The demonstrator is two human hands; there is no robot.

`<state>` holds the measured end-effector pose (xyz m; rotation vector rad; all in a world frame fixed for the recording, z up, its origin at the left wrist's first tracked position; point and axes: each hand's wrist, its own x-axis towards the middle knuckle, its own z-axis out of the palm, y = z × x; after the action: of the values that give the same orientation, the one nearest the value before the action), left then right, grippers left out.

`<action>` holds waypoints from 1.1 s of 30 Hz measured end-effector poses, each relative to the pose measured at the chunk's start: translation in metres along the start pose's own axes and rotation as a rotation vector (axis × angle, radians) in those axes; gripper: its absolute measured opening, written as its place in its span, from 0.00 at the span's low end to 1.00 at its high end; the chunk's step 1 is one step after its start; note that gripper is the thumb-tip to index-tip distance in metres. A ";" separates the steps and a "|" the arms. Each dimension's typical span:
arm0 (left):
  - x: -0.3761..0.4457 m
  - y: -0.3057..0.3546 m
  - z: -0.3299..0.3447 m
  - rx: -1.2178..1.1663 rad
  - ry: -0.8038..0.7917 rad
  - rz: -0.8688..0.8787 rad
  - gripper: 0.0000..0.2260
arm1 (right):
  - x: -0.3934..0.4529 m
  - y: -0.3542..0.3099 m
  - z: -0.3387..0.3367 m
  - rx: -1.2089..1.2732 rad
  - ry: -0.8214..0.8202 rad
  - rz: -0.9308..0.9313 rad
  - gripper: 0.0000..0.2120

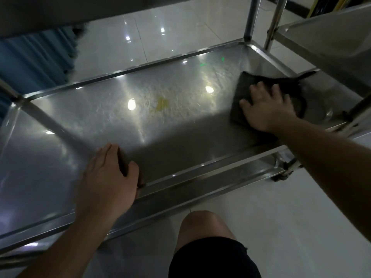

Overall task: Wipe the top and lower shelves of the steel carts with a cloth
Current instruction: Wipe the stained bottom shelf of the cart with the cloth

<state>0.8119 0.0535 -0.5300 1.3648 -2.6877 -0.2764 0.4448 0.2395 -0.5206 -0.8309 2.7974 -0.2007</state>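
Note:
The lower shelf [84,127] of a steel cart fills the head view, shiny and streaked, with a yellowish smear [160,104] near its middle. A dark grey cloth [249,81] lies flat at the shelf's right end. My right hand [267,109] presses on the cloth with fingers spread and straight. My left hand [108,175] rests on the shelf by its near rim, fingers flat and the thumb at the rim's edge.
The upper shelf's underside [40,11] spans the top left. Steel posts [251,19] rise at the far right corner. A second cart's shelf [329,37] stands close on the right. My bare knee [202,227] is on the pale tiled floor below the rim. Blue curtain [30,61] far left.

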 end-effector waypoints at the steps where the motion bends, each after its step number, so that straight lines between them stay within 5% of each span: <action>1: 0.001 0.000 0.000 -0.003 0.000 0.002 0.31 | -0.013 -0.012 0.006 -0.024 -0.017 -0.088 0.36; 6: -0.001 -0.001 -0.003 0.003 -0.023 0.002 0.33 | -0.073 -0.006 0.008 -0.090 -0.110 -0.448 0.41; 13: -0.003 0.000 -0.004 0.017 -0.057 -0.002 0.32 | -0.022 0.073 -0.031 -0.099 -0.059 0.169 0.34; 18: -0.004 0.004 -0.009 0.006 -0.061 -0.011 0.32 | 0.025 0.036 -0.040 0.012 -0.033 0.230 0.34; 24: -0.003 0.006 -0.006 -0.039 -0.040 -0.021 0.32 | 0.087 -0.038 -0.025 -0.031 -0.019 -0.018 0.35; 28: -0.002 0.002 -0.006 -0.039 -0.044 -0.019 0.30 | 0.072 -0.102 -0.004 -0.100 -0.031 -0.357 0.31; 33: -0.001 0.001 -0.005 -0.033 -0.046 -0.025 0.32 | 0.000 -0.054 -0.002 -0.076 -0.119 -0.825 0.32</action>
<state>0.8124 0.0545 -0.5244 1.3999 -2.6921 -0.3576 0.4730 0.1946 -0.5077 -1.8942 2.2025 -0.1581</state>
